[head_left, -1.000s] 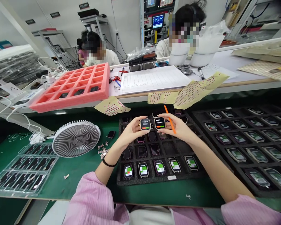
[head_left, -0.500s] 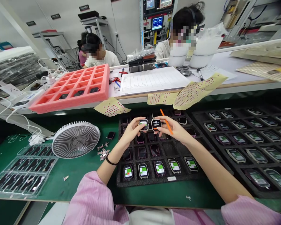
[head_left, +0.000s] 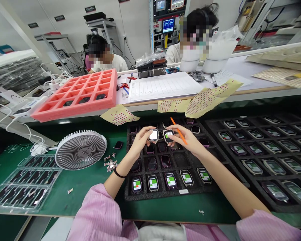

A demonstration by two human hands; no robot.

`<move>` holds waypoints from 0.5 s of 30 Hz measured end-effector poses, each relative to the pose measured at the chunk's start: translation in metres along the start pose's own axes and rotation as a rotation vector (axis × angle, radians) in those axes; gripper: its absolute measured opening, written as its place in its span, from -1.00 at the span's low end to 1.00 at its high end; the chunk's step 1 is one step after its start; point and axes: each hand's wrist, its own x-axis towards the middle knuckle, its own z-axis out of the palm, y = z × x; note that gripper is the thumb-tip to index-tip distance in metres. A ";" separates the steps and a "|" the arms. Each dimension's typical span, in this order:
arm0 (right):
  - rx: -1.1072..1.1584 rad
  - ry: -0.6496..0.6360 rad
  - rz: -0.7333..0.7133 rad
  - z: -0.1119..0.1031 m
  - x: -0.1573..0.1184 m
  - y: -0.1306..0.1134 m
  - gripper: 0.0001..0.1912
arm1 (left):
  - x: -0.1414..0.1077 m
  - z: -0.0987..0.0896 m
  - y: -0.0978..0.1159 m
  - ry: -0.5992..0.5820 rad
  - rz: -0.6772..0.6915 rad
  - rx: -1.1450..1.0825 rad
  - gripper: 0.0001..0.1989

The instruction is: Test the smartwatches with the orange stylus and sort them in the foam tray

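Observation:
My left hand [head_left: 140, 139] is closed around a smartwatch body [head_left: 154, 134] whose screen glows white. In my right hand [head_left: 184, 138] is a second smartwatch body [head_left: 169, 135], its screen lit with green and white, the thumb over its lower part. An orange stick-like tool [head_left: 179, 131], perhaps a pen, is also tucked between the fingers of that hand. Both watches are held side by side above a black foam tray [head_left: 184, 161]. Several watches sit in the tray's pockets; its front row, such as this lit watch [head_left: 171, 180], shows green and white screens.
A second foam tray [head_left: 230, 160] of watches lies at right. Left are a round fan [head_left: 81, 149], small metal pieces [head_left: 111, 164] and a clear plastic tray [head_left: 48, 182]. The shelf ahead bears a pink foam tray [head_left: 76, 108] and paper sheets [head_left: 163, 87]. Two co-workers sit beyond.
The left watch's screen has turned from a coloured display to white. The right watch's screen has gone from dark with orange to green and white, and my right thumb has moved onto it.

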 end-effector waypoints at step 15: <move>0.033 -0.043 0.049 -0.002 0.000 0.000 -0.66 | -0.001 0.000 -0.001 -0.047 -0.002 0.020 -0.71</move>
